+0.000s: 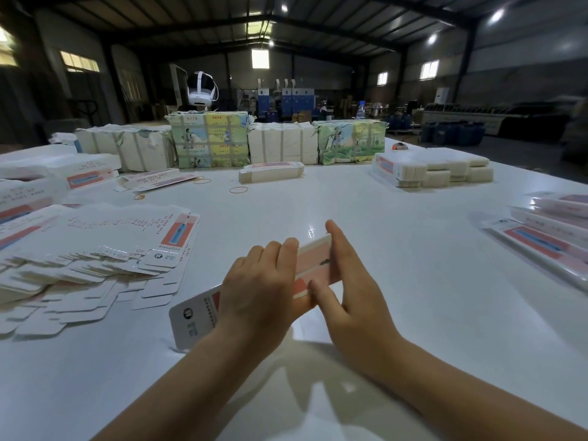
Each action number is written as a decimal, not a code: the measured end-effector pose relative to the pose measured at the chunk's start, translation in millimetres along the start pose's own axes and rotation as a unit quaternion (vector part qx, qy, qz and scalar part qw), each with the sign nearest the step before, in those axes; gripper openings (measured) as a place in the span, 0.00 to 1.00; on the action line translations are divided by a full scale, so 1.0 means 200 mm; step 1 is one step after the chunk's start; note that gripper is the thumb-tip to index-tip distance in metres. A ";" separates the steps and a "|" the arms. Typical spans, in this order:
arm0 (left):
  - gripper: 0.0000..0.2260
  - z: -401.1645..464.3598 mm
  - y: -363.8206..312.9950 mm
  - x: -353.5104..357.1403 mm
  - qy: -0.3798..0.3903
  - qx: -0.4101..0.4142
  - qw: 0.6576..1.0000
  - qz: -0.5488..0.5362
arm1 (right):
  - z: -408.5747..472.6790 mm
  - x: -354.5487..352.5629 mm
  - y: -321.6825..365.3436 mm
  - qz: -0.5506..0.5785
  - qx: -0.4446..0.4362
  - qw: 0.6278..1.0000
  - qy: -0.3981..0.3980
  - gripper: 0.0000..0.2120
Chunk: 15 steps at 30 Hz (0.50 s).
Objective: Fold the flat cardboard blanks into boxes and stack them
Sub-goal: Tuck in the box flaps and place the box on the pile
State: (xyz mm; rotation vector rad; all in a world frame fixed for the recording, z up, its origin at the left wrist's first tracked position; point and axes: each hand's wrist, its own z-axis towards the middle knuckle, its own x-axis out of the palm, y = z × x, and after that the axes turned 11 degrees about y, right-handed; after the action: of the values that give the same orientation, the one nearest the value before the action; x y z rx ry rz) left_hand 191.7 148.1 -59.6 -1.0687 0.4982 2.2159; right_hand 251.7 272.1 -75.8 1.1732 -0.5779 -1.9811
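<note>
A white and pink cardboard blank (315,264) lies between my hands above the white table (397,281), its rounded white flap (194,319) sticking out at the lower left. My left hand (261,291) curls over the blank from the left and grips it. My right hand (346,288) presses its straight fingers against the blank's right side, thumb on the near edge. A fanned heap of flat blanks (95,259) spreads at the left. Folded boxes (550,237) lie stacked at the right edge.
Wrapped bundles (210,143) stand in a row along the far side. A small stack of blanks (270,173) and a larger stack (436,171) sit in front of them. Rubber bands (238,189) lie on the table. A white headset (202,90) rests beyond the bundles.
</note>
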 end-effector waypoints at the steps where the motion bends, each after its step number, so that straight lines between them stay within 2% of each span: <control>1: 0.29 0.00 0.01 0.01 0.001 0.005 1.000 0.004 | 0.00 0.01 -0.01 -0.001 0.000 1.000 0.019 0.32; 5: 0.30 -0.01 0.06 0.01 0.017 0.018 1.000 -0.002 | 0.00 0.01 -0.02 0.028 -0.006 0.996 0.084 0.38; 8: 0.29 0.00 0.11 0.01 0.054 0.028 0.997 -0.056 | 0.01 -0.01 -0.01 0.014 -0.013 0.992 0.121 0.38; 11: 0.25 0.02 0.16 0.00 0.126 0.012 0.982 -0.140 | 0.05 -0.04 0.00 -0.096 -0.085 0.987 0.098 0.39; 15: 0.21 0.00 0.22 0.02 0.185 0.043 0.967 -0.173 | 0.05 -0.08 -0.02 -0.223 -0.132 0.958 0.124 0.37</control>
State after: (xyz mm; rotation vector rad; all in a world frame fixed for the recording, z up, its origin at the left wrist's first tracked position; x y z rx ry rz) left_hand 159.8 117.0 -59.3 -1.4137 0.5140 1.6850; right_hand 245.6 287.1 -65.5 1.4410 0.0921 -2.1437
